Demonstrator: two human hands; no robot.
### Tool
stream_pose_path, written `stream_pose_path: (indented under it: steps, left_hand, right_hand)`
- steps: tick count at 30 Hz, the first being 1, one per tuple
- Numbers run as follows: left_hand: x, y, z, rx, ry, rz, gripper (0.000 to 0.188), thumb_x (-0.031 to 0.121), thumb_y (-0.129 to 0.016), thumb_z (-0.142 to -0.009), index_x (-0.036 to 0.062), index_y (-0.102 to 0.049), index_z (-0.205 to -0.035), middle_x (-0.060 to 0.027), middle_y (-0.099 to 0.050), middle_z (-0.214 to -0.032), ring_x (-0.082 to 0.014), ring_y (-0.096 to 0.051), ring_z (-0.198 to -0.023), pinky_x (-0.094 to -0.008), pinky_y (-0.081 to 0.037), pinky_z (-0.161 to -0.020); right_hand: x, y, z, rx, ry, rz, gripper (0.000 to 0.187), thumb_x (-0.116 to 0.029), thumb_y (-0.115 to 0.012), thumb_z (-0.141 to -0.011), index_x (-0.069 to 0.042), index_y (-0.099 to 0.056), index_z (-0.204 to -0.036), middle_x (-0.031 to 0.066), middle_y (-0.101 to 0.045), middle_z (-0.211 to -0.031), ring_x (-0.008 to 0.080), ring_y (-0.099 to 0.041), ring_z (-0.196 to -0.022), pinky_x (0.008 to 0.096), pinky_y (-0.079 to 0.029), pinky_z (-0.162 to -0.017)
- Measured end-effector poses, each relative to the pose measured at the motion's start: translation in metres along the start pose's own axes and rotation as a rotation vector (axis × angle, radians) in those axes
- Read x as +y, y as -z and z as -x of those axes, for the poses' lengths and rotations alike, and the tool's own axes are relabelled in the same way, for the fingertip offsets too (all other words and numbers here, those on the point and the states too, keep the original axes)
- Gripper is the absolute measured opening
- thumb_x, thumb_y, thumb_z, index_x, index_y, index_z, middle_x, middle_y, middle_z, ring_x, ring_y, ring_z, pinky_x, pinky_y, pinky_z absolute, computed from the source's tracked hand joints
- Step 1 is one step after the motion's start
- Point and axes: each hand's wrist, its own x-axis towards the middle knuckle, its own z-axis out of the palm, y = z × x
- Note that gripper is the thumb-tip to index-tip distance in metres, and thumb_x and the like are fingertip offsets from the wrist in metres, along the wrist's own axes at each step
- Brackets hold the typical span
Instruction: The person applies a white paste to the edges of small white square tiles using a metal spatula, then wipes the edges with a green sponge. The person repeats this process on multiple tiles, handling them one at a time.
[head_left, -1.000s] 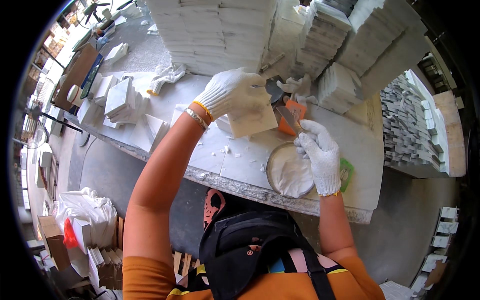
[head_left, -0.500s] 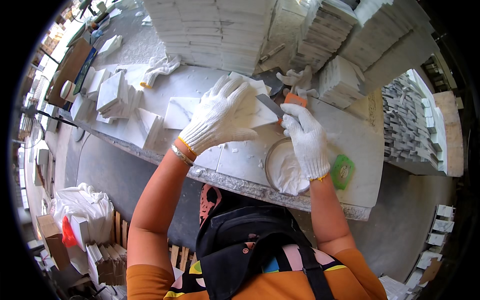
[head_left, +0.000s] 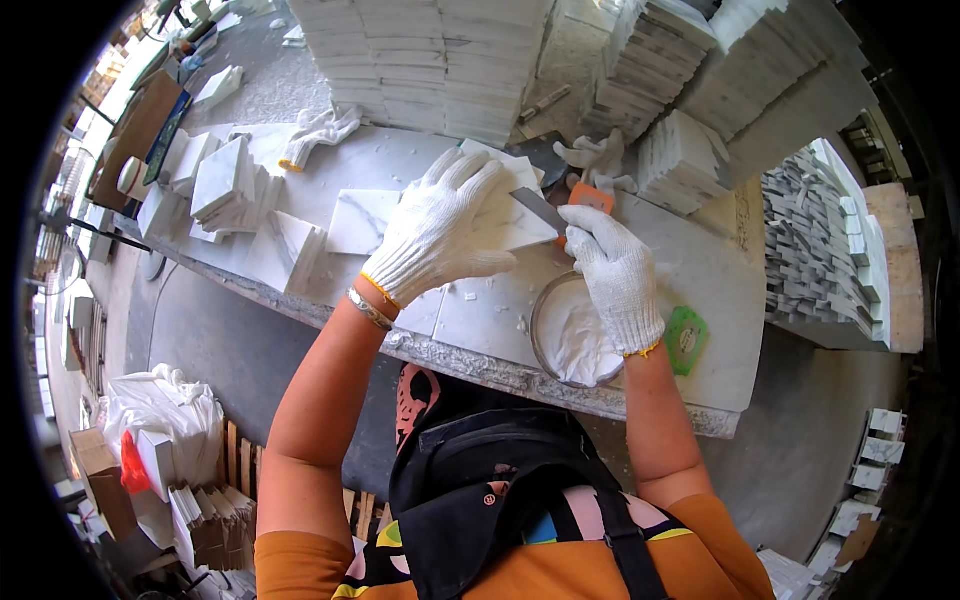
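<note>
My left hand (head_left: 445, 225), in a white knit glove, lies flat over a white marble tile (head_left: 515, 225), fingers stretched and thumb apart. In my gloved right hand (head_left: 615, 270) is a putty knife (head_left: 540, 214); its grey blade reaches over the tile's right edge, and a bit of orange shows by the fingers. Just below that hand stands a round tub (head_left: 575, 335) of white paste. Another grey-veined tile (head_left: 360, 222) lies left of my left hand. A green block (head_left: 686, 340) rests to the right of the tub.
Tall stacks of marble tiles (head_left: 420, 65) rise along the table's far side, with more stacks (head_left: 655, 60) at right. Loose gloves (head_left: 320, 135) and several tile pieces (head_left: 235, 185) lie at left. An orange block (head_left: 592, 198) sits beyond my right hand. The table's rough front edge (head_left: 490, 370) is near me.
Both hands keep nearly the same places. The blade over the tile has shifted very slightly, and the whole view has moved a little.
</note>
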Motion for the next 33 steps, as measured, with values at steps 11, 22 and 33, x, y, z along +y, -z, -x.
stream_pose_path:
  steps: [11,22,33]
  left_hand:
    - [0.002,-0.001,0.000,0.016,0.026,-0.001,0.095,0.046,-0.083,-0.062,0.0061,-0.049,-0.140,-0.0159,-0.047,-0.146,-0.0405,-0.038,-0.138,-0.0481,-0.037,-0.111]
    - [0.001,-0.003,0.001,0.114,-0.043,0.021,0.079,0.038,-0.081,-0.061,0.0102,-0.054,-0.129,-0.0145,-0.051,-0.136,-0.0412,-0.045,-0.130,-0.0508,-0.044,-0.102]
    - [0.004,-0.001,0.001,0.132,-0.041,0.028,0.073,0.037,-0.079,-0.061,0.0107,-0.056,-0.125,-0.0141,-0.052,-0.135,-0.0393,-0.047,-0.128,-0.0484,-0.047,-0.100]
  right_hand:
    - [-0.017,0.005,0.017,-0.089,-0.143,-0.071,0.021,-0.008,-0.065,-0.090,-0.007,-0.070,-0.111,0.0142,-0.072,-0.096,0.0234,-0.070,-0.079,0.0314,-0.055,-0.071]
    - [-0.016,0.007,0.000,-0.018,-0.076,-0.085,0.022,-0.004,-0.065,-0.089,-0.007,-0.070,-0.110,0.0119,-0.070,-0.090,0.0200,-0.068,-0.073,0.0303,-0.054,-0.066]
    - [-0.013,0.004,0.007,-0.052,-0.040,0.009,0.021,-0.006,-0.066,-0.088,-0.007,-0.070,-0.109,0.0148,-0.071,-0.091,0.0269,-0.070,-0.078,0.0337,-0.054,-0.069]
